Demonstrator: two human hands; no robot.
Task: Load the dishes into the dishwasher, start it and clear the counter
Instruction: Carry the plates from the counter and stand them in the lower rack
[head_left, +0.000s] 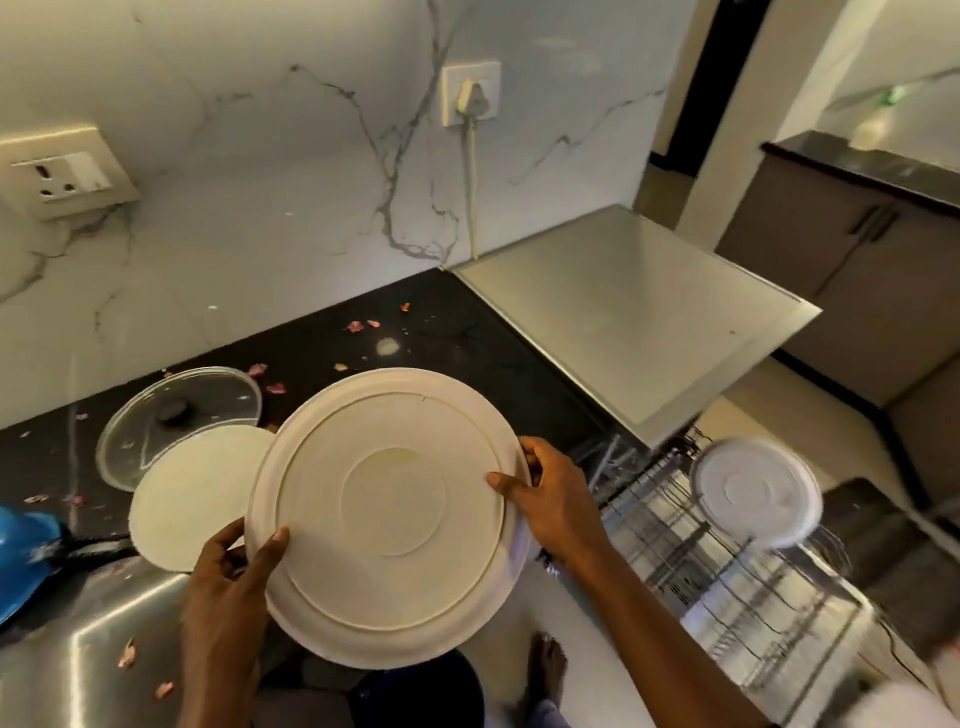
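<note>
**Left hand and right hand grip a large plate over the tabletop's near edge**

Each hand is clamped on the rim at opposite sides, the left at the lower left with its thumb pressed on the plate's face, the right at the right edge with fingers curled over the lip. The cream plate is tilted with its ringed underside toward the camera, in the air. A two-sided hold suits a wide, probably slippery dish and lets it be turned on edge for slotting.

Just behind it to the left, a second plate lies flat on the black tabletop, overlapping a glass lid with a dark knob; both likely wait their turn. To the right, the dishwasher's wire rack is pulled out, with a smaller plate, blurred, standing on edge in it. The held plate seems bound for a slot beside that one.

The dishwasher's steel top sits far right. Pink scraps dot the tabletop, so clearing is not yet done. A blue object shows at the left edge.
</note>
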